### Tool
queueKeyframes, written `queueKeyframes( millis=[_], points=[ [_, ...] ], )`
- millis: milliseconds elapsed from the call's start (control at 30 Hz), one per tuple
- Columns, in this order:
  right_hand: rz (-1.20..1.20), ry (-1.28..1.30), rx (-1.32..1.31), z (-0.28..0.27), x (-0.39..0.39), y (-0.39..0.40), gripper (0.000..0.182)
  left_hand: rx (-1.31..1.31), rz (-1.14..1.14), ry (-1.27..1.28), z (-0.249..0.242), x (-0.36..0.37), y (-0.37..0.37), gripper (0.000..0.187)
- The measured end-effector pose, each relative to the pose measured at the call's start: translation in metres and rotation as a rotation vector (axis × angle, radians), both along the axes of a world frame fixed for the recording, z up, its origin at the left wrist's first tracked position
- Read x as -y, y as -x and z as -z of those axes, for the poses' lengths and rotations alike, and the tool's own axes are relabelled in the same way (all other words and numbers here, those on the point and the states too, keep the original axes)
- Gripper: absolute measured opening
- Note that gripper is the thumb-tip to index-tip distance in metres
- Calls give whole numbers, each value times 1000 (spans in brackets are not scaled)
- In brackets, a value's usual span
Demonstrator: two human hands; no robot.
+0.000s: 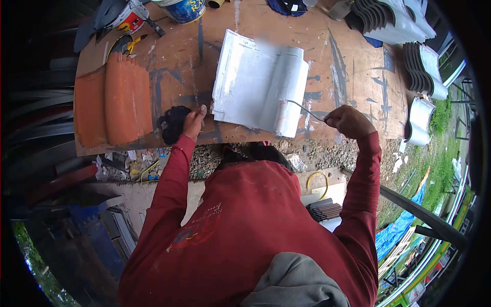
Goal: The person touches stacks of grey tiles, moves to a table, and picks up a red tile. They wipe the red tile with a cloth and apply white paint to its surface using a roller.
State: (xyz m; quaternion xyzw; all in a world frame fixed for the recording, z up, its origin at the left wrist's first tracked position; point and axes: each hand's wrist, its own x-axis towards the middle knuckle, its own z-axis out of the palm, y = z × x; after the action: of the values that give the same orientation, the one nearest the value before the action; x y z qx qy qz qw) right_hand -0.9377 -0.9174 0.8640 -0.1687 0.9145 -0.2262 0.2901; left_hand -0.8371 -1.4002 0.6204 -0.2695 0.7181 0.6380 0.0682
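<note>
A pale grey, white-coated roof tile (250, 84) lies on the wooden table in front of me. My right hand (350, 122) is closed round the handle end of what looks like a small paint roller (306, 109). Its thin bent metal rod reaches left onto the tile's raised right roll; the roller head is hard to make out against the pale surface. To the left of the tile, my left hand (194, 122) is closed on a bunched black cloth (174, 124), thumb pointing up. An orange, uncoated roof tile (125, 102) lies further left.
Two paint buckets, one red and white (128, 18) and one blue (185, 9), stand at the back left of the table (179, 46). Stacked grey tiles (388, 20) fill the back right, with more along the right edge (425, 71). A metal bar (409, 207) runs on my right.
</note>
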Motion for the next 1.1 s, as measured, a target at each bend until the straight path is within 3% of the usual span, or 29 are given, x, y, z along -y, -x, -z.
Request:
queueKeyframes(
  millis=[67,133,233,367,500,600,800,967,1100],
  points=[
    [38,-30,15,-18,-5,13,25,-152,169,151,-4,-2,-4,61],
    [254,-95,126,-27,-9,25,28,-150,189,103,-1,3,-5,59],
    [226,-42,95,-24,-12,57,29,-195,197,40,6,6,-4,57],
    [135,-159,125,-11,14,117,27,-198,175,-38,17,14,-6,55],
    [49,-194,194,24,66,155,23,-256,132,31,19,13,-9,55],
    [41,-56,245,40,107,159,27,-141,174,-80,13,16,-12,54],
    [26,108,191,51,128,141,29,-232,83,155,9,7,-18,47],
    [222,376,200,52,102,101,34,-404,-177,205,-3,-8,-54,32],
    [191,837,377,54,114,50,54,-324,-482,232,-32,-6,-103,24]
  ],
)
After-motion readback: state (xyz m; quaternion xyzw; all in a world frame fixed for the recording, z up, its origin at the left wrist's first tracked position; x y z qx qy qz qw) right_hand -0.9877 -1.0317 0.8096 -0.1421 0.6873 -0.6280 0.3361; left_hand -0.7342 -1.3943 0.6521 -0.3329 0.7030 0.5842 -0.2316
